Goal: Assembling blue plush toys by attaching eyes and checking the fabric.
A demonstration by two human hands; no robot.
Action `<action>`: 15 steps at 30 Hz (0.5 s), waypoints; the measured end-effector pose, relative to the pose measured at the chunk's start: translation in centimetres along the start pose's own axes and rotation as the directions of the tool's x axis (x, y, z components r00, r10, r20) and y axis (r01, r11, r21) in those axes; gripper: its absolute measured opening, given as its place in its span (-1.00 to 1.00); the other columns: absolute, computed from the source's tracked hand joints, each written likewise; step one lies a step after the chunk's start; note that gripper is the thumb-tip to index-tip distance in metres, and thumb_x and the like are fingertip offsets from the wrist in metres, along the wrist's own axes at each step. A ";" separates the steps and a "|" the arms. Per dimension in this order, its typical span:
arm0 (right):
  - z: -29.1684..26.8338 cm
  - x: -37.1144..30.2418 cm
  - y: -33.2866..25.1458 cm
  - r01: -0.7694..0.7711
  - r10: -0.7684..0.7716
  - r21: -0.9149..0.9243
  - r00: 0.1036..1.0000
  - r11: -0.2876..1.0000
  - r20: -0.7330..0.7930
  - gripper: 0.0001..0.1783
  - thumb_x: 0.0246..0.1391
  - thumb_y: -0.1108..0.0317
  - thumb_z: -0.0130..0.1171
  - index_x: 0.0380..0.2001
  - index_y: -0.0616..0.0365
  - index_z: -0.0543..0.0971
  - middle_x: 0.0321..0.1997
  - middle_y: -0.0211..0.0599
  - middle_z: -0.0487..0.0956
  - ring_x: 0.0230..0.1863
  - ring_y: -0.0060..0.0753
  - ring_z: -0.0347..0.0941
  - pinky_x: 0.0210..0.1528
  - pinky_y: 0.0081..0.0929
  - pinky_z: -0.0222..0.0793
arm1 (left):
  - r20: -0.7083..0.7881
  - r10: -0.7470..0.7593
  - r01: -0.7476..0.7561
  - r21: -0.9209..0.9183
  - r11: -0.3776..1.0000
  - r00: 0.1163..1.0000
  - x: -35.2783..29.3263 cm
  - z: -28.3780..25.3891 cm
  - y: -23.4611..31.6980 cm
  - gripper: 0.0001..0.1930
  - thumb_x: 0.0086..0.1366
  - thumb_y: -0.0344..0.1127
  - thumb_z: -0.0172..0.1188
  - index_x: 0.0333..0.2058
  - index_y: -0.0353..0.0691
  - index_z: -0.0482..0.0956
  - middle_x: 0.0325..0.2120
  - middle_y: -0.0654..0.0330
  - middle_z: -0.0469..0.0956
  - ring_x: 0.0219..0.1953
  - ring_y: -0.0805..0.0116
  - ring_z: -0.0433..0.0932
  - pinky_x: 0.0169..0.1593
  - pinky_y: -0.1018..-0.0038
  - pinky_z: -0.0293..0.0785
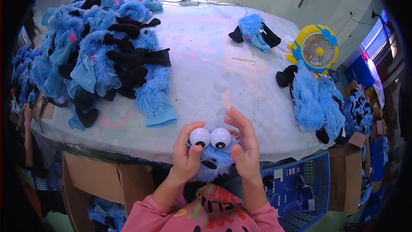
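A blue furry plush toy (213, 156) with two round white eyes (210, 138) is held up in front of me, just off the table's near edge. The eyes carry black pupils, and a dark patch shows in the fur below them. My left hand (186, 150) grips the toy's left side, thumb in front beside the left eye and fingers behind. On the other side my right hand (245, 146) is open, fingers apart and curved round the right eye, thumb near the fur. Whether its thumb touches the toy I cannot tell.
Blue and black plush skins (98, 51) are heaped on the left of the table (201, 90). More plush pieces (315, 99) and a yellow fan (318, 49) stand at right. Cardboard boxes (96, 178) and a blue crate (315, 189) flank me. Another person's arm (26, 133) shows far left.
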State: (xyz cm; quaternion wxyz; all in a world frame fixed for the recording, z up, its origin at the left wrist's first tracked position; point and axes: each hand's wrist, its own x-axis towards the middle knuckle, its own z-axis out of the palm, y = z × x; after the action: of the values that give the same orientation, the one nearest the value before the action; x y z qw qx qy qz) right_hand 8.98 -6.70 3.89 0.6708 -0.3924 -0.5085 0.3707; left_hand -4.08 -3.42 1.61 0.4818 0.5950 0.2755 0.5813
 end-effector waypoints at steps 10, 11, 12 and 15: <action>0.5 -1.8 0.3 -0.280 0.277 -0.030 0.919 0.960 0.280 -0.50 -0.08 0.44 0.06 0.00 0.25 0.26 -0.13 -0.19 0.41 -0.17 -0.36 0.32 -0.10 -0.58 0.19 | -0.094 0.150 -0.135 0.142 0.980 0.984 -0.9 0.0 0.0 -0.61 0.21 -0.15 -0.09 -0.14 -0.37 0.32 -0.30 0.09 0.35 -0.34 0.32 0.32 -0.22 0.54 0.26; 0.3 -1.7 0.2 -0.280 0.279 -0.036 0.920 0.959 0.276 -0.52 -0.08 0.43 0.06 -0.02 0.25 0.27 -0.15 -0.19 0.42 -0.20 -0.37 0.32 -0.13 -0.58 0.20 | -0.086 0.154 -0.141 0.138 0.980 0.984 -0.7 0.1 0.0 -0.62 0.20 -0.16 -0.08 -0.14 -0.37 0.32 -0.31 0.09 0.35 -0.33 0.31 0.32 -0.22 0.53 0.26; 0.1 -1.7 0.2 -0.281 0.282 -0.043 0.921 0.959 0.270 -0.53 -0.09 0.43 0.07 -0.04 0.25 0.29 -0.17 -0.20 0.43 -0.23 -0.38 0.32 -0.15 -0.58 0.21 | -0.077 0.157 -0.146 0.131 0.980 0.985 -0.4 0.2 0.0 -0.63 0.19 -0.18 -0.07 -0.14 -0.37 0.32 -0.31 0.09 0.34 -0.33 0.31 0.32 -0.22 0.53 0.26; -0.1 -1.3 0.3 -0.285 0.290 -0.057 0.922 0.957 0.255 -0.56 -0.10 0.43 0.08 -0.08 0.26 0.33 -0.21 -0.20 0.45 -0.29 -0.39 0.33 -0.21 -0.59 0.23 | -0.056 0.160 -0.153 0.117 0.981 0.985 0.3 0.4 0.0 -0.64 0.18 -0.21 -0.05 -0.14 -0.36 0.32 -0.31 0.09 0.34 -0.33 0.30 0.32 -0.21 0.53 0.26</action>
State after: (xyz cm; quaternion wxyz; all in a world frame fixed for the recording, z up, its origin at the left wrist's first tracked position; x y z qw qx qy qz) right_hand 8.77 -7.70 3.09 0.5326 -0.4169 -0.5329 0.5085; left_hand -3.63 -3.25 1.79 0.3911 0.6218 0.2755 0.6201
